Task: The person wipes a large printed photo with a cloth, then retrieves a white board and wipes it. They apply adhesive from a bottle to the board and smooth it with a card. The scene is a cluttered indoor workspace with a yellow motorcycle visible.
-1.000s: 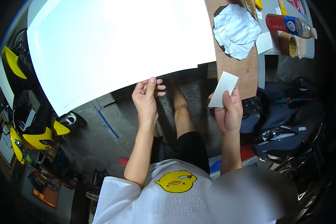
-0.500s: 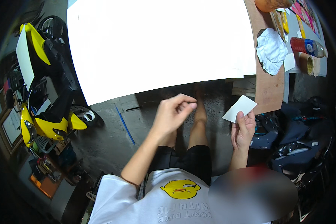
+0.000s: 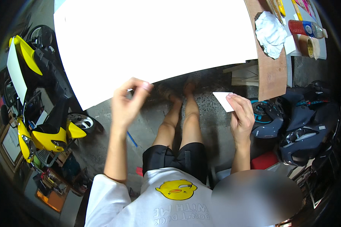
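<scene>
My left hand [image 3: 128, 104] is closed, with thumb and forefinger brought together at the near edge of a large white sheet [image 3: 159, 38]. Whatever those fingertips hold, if anything, is too small to make out. The sheet is brightly lit and covers most of the work surface. My right hand [image 3: 241, 113] pinches a small, stiff-looking white card [image 3: 223, 100] between thumb and fingers. The card is tilted, one corner pointing left, and is held apart from the sheet, in front of its near edge.
Along the right runs a brown board [image 3: 272, 77] with a crumpled white cloth [image 3: 271, 34]. Beyond it are a bottle of red liquid [image 3: 301, 27] and a tape roll [image 3: 306, 45]. A yellow motorbike [image 3: 51, 136] stands left, a dark one [image 3: 303, 138] right.
My left hand has moved left and up to the sheet's near edge. The right hand has risen slightly and turned the card, so less of it shows. My view has shifted a little.
</scene>
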Available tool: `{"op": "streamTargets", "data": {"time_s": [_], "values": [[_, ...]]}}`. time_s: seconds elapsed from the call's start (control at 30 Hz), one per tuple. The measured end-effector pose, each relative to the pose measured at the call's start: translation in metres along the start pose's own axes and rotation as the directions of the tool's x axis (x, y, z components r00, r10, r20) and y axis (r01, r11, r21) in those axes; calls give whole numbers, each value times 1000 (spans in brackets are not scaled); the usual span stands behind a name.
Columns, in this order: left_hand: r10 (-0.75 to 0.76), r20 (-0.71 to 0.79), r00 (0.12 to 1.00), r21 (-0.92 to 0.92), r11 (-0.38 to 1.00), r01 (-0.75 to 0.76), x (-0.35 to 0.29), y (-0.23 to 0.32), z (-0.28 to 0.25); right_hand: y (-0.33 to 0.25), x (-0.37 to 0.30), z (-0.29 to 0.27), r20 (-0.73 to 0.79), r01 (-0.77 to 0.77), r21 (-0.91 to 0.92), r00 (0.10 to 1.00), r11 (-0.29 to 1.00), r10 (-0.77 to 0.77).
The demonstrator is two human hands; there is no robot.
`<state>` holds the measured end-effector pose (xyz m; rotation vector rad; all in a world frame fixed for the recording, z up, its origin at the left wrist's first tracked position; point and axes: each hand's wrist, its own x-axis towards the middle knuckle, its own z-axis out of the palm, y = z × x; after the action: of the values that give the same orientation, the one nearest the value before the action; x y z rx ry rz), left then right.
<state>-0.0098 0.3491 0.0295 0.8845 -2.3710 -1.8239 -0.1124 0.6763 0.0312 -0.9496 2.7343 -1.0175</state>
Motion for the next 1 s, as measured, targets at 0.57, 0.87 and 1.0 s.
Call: {"op": "streamTargets", "data": {"time_s": [0.57,0.87,1.0], "values": [[473,195,859,829,389,-402,113,1,-13,18,-49,31,504,-83,-37,859,996,91],[488,87,869,792,495,-358,124,-8,-20,18,-49,25,411,-216,49,894,975,177],[486,-6,874,736,594,-325,128,-7,-34,19,-56,26,363,-255,82,908,963,209]]}}
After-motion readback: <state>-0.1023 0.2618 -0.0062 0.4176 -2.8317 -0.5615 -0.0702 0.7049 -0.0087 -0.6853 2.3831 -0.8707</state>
